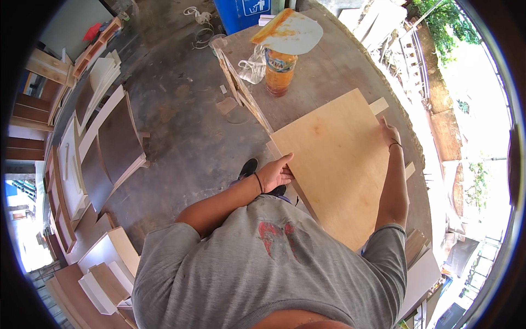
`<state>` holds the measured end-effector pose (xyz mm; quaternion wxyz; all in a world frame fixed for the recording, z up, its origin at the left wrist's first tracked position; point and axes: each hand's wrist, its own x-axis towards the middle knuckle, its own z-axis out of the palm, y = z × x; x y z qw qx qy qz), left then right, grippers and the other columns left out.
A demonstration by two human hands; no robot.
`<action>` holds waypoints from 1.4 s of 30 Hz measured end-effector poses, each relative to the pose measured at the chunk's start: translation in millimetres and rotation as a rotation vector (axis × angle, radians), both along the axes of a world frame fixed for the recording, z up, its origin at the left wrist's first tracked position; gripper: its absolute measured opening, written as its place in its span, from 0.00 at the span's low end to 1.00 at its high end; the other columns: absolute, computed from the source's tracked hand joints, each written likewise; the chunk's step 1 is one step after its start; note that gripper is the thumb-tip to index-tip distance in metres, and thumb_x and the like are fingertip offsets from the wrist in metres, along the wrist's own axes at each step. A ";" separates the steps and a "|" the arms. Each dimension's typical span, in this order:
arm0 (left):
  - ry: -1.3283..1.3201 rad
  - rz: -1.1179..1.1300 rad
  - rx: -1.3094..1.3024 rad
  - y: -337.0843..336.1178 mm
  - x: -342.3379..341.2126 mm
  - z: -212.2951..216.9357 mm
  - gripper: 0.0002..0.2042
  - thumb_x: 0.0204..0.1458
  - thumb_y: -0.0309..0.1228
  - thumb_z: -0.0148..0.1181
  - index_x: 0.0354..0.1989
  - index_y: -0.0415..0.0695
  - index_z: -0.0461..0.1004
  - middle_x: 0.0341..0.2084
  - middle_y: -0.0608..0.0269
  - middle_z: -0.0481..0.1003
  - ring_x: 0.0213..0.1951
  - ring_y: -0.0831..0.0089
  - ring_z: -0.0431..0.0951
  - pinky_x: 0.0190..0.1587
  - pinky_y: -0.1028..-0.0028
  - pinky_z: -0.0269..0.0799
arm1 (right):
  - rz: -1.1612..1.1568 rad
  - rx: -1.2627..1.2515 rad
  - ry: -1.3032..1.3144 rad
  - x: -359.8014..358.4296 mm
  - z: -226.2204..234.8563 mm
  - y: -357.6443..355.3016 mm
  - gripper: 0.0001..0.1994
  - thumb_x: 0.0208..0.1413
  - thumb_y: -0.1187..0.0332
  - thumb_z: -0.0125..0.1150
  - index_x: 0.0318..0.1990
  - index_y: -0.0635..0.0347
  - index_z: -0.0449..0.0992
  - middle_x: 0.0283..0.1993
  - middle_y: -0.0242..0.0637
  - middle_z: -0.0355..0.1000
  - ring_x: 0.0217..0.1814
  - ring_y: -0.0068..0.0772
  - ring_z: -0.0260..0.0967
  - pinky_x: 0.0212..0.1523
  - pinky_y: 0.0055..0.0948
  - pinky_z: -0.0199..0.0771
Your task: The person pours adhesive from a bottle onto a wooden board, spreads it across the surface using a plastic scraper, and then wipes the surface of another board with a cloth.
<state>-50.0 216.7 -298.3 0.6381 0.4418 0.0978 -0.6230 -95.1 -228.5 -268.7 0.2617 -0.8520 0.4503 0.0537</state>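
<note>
A rectangular light plywood board [334, 159] lies on the worktable, close to my body. My left hand [276, 174] is at its left edge, thumb on the upper side and fingers curled below it. On the far right edge my right hand [389, 133] grips the same board, its fingertips partly hidden. Pale wooden strips stick out from under the board: one strip [378, 106] beyond my right hand, and another strip [410, 170] beside my right forearm. What lies beneath the board is mostly hidden.
Past the board stands an orange-brown plastic container [279, 77] with a stained white sheet [296, 35] over it. White cloth or cord [253, 64] lies beside it on the worktable [350, 66]. A blue bin [235, 19] stands behind. Stacked panels [112, 137] line the left floor.
</note>
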 end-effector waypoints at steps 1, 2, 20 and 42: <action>-0.008 0.000 -0.008 1.9 -2.6 3.4 0.36 0.54 0.58 0.47 0.56 0.35 0.62 0.50 0.53 0.67 0.55 0.63 0.66 0.61 0.64 0.54 | 0.002 0.025 0.021 -6.5 4.5 0.1 0.41 0.50 0.30 0.41 0.50 0.63 0.74 0.51 0.51 0.71 0.59 0.46 0.65 0.59 0.38 0.60; -0.015 0.002 -0.017 4.4 -5.1 8.0 0.36 0.54 0.58 0.47 0.56 0.35 0.61 0.51 0.53 0.67 0.55 0.63 0.66 0.61 0.64 0.54 | -0.009 0.043 0.046 -8.3 7.4 1.8 0.41 0.50 0.30 0.41 0.50 0.62 0.74 0.53 0.52 0.70 0.60 0.47 0.63 0.60 0.38 0.59; -0.666 -0.040 -0.299 53.3 -34.5 90.1 0.32 0.58 0.54 0.46 0.60 0.39 0.59 0.52 0.54 0.69 0.54 0.67 0.68 0.56 0.70 0.61 | 0.074 -0.161 -0.337 -112.3 187.9 81.3 0.25 0.63 0.53 0.43 0.58 0.64 0.67 0.58 0.39 0.67 0.59 0.31 0.62 0.60 0.28 0.58; -1.065 0.594 -0.004 405.6 229.0 180.8 0.43 0.54 0.66 0.31 0.60 0.34 0.59 0.51 0.48 0.69 0.52 0.65 0.69 0.57 0.70 0.60 | 0.302 0.385 -0.959 13.1 170.2 493.7 0.33 0.64 0.50 0.37 0.69 0.59 0.40 0.66 0.47 0.54 0.68 0.38 0.52 0.63 0.38 0.54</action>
